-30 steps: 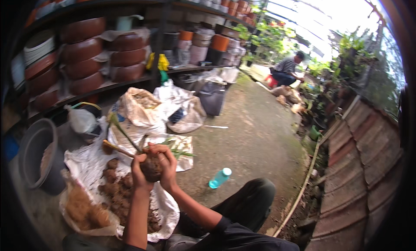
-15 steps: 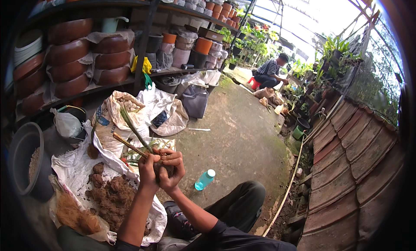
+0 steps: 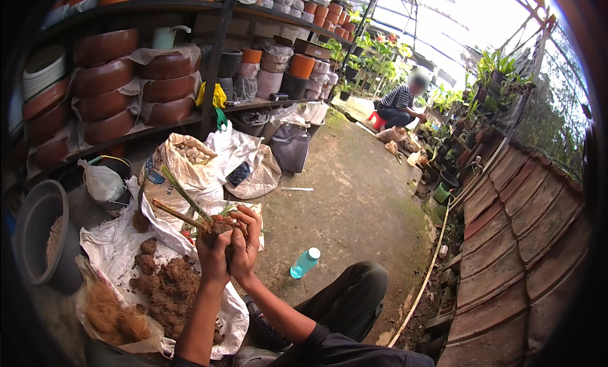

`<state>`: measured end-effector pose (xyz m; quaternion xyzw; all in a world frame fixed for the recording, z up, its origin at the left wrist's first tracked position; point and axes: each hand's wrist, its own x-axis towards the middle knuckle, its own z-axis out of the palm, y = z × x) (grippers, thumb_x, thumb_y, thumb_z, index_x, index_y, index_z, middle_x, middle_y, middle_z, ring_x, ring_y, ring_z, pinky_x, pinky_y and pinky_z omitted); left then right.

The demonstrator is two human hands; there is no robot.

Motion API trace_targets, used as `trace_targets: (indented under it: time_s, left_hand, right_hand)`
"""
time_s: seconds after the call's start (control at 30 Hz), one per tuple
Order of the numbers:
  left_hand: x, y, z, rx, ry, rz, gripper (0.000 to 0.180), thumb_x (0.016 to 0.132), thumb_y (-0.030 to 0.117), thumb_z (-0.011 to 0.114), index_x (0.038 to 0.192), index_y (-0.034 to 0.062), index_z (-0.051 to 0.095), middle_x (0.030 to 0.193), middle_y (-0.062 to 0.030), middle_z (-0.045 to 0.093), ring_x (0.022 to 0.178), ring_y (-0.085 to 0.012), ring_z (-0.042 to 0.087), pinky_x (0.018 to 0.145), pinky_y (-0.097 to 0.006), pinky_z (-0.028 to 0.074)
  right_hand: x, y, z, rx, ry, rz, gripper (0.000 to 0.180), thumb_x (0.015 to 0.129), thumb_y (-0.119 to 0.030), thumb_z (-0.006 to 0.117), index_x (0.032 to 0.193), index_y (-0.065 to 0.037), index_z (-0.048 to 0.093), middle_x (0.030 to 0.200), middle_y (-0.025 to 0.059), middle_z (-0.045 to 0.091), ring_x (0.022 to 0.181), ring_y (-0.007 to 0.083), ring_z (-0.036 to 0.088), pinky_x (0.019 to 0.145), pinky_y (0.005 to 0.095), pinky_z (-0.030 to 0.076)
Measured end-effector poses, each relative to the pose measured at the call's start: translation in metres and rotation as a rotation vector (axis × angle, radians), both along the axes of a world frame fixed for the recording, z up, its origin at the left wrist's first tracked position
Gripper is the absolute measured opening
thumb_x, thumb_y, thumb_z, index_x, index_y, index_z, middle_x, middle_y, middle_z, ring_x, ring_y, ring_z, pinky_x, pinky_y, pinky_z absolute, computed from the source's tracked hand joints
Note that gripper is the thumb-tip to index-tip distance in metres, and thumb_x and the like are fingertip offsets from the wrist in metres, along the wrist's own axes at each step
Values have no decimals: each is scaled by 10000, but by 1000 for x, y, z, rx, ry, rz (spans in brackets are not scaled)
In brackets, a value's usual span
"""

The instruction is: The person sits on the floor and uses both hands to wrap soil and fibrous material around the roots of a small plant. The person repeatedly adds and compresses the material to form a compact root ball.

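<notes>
Between my cupped hands sits a brown, fibrous root ball (image 3: 221,229) of a plant. From it a green leaf (image 3: 185,191) and a cut brown stalk (image 3: 174,213) slant up to the left. My left hand (image 3: 214,256) wraps the near left side, its thumb pressed on the ball. My right hand (image 3: 246,245) curls around the right side, fingers bent over the top. Below and left of the hands, a heap of brown coir and soil (image 3: 168,292) lies on a white woven sack (image 3: 107,240). Loose tan fibre (image 3: 111,313) rests beside the heap.
A turquoise bottle (image 3: 305,263) stands on the concrete right of my hands. A grey tub (image 3: 39,240) is at left; an opened sack of pale chunks (image 3: 180,154) lies beyond. Shelves of pots (image 3: 104,82) line the left. Another person (image 3: 399,104) sits farther off. Roof tiles (image 3: 500,240) flank the right.
My hands have turned and shifted slightly left, exposing more of the root ball between them. The leaf and stalk now lean lower and farther left.
</notes>
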<state>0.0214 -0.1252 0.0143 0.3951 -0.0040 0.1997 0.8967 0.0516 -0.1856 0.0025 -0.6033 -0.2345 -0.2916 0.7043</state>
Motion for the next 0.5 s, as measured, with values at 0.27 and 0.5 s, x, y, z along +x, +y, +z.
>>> trace_targets:
  time_s: [0.27,0.5]
  left_hand:
    - [-2,-4,3,-15,-11,147,509,760,59,733,1212,20,502,1082,-53,583,968,-141,584,858,-292,494]
    - [4,-9,-6,176,-51,248,673,773,102,782,1300,45,367,1161,-80,541,1042,-167,557,905,-319,484]
  right_hand:
    - [3,-2,6,294,510,591,494,1006,-329,408,1390,-19,385,1359,170,480,1231,276,491,1065,373,362]
    - [5,-8,13,593,835,813,521,1033,-379,373,1396,-10,433,1292,160,539,1173,273,546,1051,399,427]
